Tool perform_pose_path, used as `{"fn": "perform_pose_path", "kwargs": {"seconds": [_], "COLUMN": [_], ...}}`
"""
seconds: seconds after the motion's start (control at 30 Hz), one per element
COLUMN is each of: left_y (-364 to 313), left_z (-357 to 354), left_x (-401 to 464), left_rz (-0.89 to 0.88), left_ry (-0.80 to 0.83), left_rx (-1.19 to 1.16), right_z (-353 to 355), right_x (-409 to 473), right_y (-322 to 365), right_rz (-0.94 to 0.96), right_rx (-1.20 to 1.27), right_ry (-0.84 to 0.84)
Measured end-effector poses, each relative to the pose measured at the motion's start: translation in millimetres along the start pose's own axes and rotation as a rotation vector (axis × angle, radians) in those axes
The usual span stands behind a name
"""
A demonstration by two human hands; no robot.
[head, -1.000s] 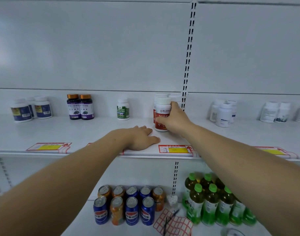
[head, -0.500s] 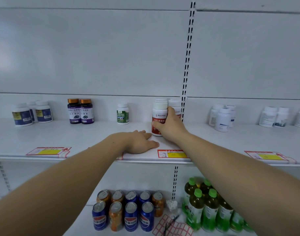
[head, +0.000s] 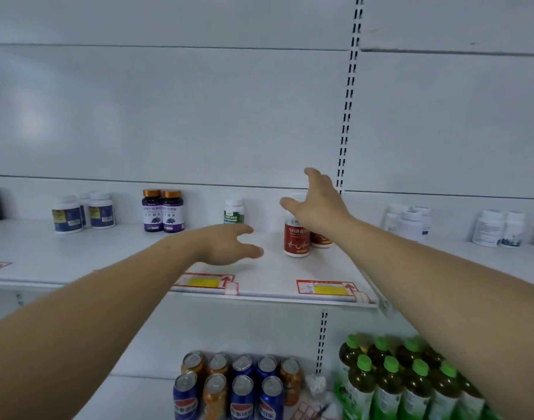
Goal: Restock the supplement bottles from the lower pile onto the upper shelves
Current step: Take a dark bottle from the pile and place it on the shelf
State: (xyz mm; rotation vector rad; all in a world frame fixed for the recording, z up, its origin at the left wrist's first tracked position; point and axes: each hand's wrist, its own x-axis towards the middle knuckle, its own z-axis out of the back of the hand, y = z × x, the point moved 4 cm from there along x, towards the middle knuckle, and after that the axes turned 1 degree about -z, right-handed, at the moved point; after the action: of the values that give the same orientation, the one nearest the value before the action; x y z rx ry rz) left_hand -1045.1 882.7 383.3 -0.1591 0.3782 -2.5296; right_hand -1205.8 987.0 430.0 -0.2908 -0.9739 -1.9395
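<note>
The white plastic supplement bottle with a red label [head: 296, 239] stands upright on the white metal shelf [head: 108, 259], the right hand [head: 315, 204] spread just above it, the left hand [head: 226, 244] open, empty, beside it.

A shop is shown. White metal shelves [head: 77, 259] are hung on slotted uprights [head: 349, 95], and red-and-yellow price labels [head: 324, 287] are fixed along the shelf edge. Supplement bottles [head: 162, 210] are lined up in groups, and soda cans [head: 229, 386] and green-capped drink bottles [head: 390, 380] are stocked below.
</note>
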Motion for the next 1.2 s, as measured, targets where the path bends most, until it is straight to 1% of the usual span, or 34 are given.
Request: {"fn": "perform_pose_path", "kwargs": {"seconds": [0.1, 0.23, 0.43, 0.53, 0.63, 0.8, 0.9, 1.03, 1.1, 1.2], "left_y": [38.1, 106.1, 250.1, 328.9, 405.8, 515.6, 577.3, 662.4, 707.3, 772.6], "left_z": [28.1, 62.3, 108.5, 121.9, 124.1, 120.1, 113.9, 98.4, 88.8, 75.0], "left_x": [-28.4, -78.6, -190.0, -256.3, -324.2, -417.5, -449.7, -459.5, -455.4, -442.0], "left_rz": [0.029, 0.087, 0.232, 0.354, 0.502, 0.72, 0.804, 0.847, 0.869, 0.902], "left_ry": [-0.057, -0.159, -0.278, -0.294, -0.274, -0.275, -0.301, -0.273, -0.245, -0.208], "left_rx": [-0.004, 0.009, 0.015, 0.013, 0.01, -0.052, -0.082, -0.095, -0.116, -0.194], "right_z": [-18.0, -71.2, -193.1, -259.9, -321.7, -415.5, -477.2, -576.1, -629.8, -704.2], "right_x": [6.6, 8.3, -11.5, -37.0, -73.6, -144.9, -176.8, -191.6, -189.9, -178.2], "right_y": [44.5, 125.6, 299.3, 397.8, 494.6, 624.7, 670.7, 699.3, 705.6, 708.1], "right_rz": [0.043, 0.128, 0.326, 0.429, 0.538, 0.733, 0.779, 0.785, 0.762, 0.68], "right_rx": [-0.039, -0.073, 0.025, 0.09, 0.174, 0.254, 0.264, 0.21, 0.184, 0.16], "right_ry": [0.092, 0.23, 0.389, 0.465, 0.562, 0.731, 0.848, 0.941, 0.975, 1.053]}}
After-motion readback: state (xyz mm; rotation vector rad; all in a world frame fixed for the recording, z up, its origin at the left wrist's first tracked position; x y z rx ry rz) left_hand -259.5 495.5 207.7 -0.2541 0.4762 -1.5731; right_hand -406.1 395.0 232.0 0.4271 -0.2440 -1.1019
